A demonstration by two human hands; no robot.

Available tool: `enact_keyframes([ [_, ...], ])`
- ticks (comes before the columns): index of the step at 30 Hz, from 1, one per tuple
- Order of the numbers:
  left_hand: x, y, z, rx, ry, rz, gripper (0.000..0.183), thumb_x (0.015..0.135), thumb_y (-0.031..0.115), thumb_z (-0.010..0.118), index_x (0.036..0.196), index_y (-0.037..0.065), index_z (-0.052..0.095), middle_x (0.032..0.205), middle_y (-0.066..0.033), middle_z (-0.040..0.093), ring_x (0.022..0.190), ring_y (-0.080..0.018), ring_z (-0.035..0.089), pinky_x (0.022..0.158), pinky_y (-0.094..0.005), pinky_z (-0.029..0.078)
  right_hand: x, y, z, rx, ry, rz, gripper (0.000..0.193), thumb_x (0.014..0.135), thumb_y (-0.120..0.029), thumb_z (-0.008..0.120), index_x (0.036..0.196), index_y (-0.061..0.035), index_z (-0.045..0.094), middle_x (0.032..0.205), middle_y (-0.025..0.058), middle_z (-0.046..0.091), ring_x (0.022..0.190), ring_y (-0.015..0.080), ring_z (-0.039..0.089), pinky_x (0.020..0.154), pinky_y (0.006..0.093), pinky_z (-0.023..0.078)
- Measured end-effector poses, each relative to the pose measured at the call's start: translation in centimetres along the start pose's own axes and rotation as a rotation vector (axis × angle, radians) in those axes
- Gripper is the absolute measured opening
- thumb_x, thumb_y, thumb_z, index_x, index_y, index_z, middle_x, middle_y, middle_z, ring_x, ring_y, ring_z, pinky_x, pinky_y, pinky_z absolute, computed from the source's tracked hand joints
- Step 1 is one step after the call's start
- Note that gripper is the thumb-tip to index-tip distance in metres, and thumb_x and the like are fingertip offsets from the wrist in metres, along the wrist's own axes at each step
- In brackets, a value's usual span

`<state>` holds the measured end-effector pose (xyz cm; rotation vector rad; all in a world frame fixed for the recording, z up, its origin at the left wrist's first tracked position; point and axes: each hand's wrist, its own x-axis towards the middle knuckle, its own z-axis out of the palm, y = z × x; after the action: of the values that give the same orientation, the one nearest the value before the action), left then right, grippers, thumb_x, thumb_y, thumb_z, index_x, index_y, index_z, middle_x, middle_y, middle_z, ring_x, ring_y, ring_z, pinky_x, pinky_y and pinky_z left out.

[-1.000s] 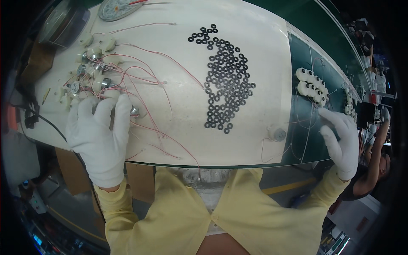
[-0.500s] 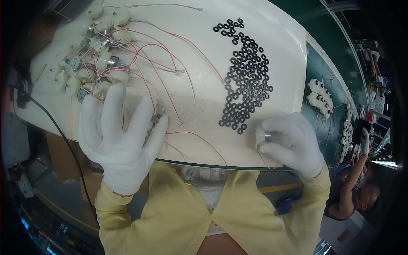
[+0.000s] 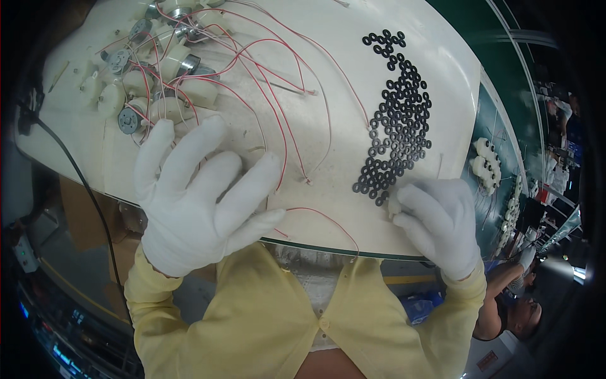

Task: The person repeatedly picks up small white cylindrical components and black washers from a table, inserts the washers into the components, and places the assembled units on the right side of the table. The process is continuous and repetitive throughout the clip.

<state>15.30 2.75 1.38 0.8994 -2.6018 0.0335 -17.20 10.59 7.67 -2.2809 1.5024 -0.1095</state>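
My left hand (image 3: 196,208), in a white glove, hovers palm down over the near left of the table with its fingers spread. Just beyond its fingertips lies a heap of small motors (image 3: 130,119) with cream plastic housings and red and white wires. My gloved right hand (image 3: 442,221) is closed at the near right, and the cream end of a motor (image 3: 394,206) peeks out at its fingertips. The rest of that motor is hidden by the fingers. Beside this hand is a long patch of black rings (image 3: 404,114) laid flat.
The white table (image 3: 315,151) has a curved near edge. A loose red wire (image 3: 328,218) runs toward that edge. On a green surface to the right stand cream parts (image 3: 486,167) in rows. A black cable (image 3: 79,170) hangs at left; another person (image 3: 511,309) is at far right.
My right hand has turned, so the motor's metal body is now covered. My left hand has shifted slightly right, its fingers still spread. The whole view has moved a little.
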Motion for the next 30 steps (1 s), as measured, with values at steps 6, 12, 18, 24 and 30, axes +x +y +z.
enact_keyframes([
  [6,-0.4,0.0,0.6,-0.054,0.083,-0.007,0.055,0.071,0.053,0.079,0.111,0.015,0.073,0.084,-0.0021,0.062,0.104,-0.0276,0.062,0.109,-0.0571,0.038,-0.4,-1.1,-0.2,-0.350,-0.001,-0.011,0.037,0.074,-0.019,0.078,0.110,-0.0232,0.069,0.093,-0.0027,0.056,0.083,0.0191,0.055,0.075,0.0359,0.042],
  [12,-0.7,-0.1,0.7,-0.107,0.097,-0.011,0.051,0.067,0.047,0.084,0.105,0.016,0.072,0.082,-0.0009,0.062,0.101,-0.0261,0.062,0.111,-0.0555,0.037,-1.2,-1.7,-1.1,-0.475,-0.053,-0.037,0.041,0.075,-0.016,0.072,0.116,-0.0207,0.067,0.088,-0.0016,0.051,0.078,0.0191,0.052,0.073,0.0361,0.041],
  [18,-0.3,0.0,0.7,-0.088,0.108,-0.018,0.045,0.068,0.047,0.083,0.103,0.021,0.072,0.078,0.0017,0.054,0.098,-0.0224,0.059,0.101,-0.0523,0.044,-2.4,-1.7,-1.5,-0.481,-0.132,-0.035,0.042,0.074,-0.016,0.070,0.116,-0.0172,0.065,0.086,-0.0015,0.050,0.077,0.0186,0.052,0.073,0.0352,0.042],
  [24,-0.2,-0.1,0.6,-0.077,0.095,-0.017,0.043,0.072,0.047,0.081,0.103,0.019,0.072,0.077,0.0004,0.055,0.099,-0.0230,0.059,0.104,-0.0526,0.043,-2.2,0.1,-0.1,0.191,0.081,0.155,0.037,0.083,-0.011,0.070,0.120,-0.0133,0.066,0.079,0.0004,0.062,0.071,0.0244,0.060,0.071,0.0372,0.045],
  [30,-0.2,-0.1,0.4,-0.061,0.068,-0.004,0.044,0.075,0.046,0.079,0.107,0.017,0.071,0.077,-0.0005,0.055,0.102,-0.0242,0.059,0.106,-0.0542,0.042,-6.3,2.9,2.6,-0.303,0.237,0.393,0.034,0.089,-0.008,0.069,0.122,-0.0072,0.070,0.085,0.0043,0.072,0.072,0.0256,0.065,0.071,0.0383,0.048],
])
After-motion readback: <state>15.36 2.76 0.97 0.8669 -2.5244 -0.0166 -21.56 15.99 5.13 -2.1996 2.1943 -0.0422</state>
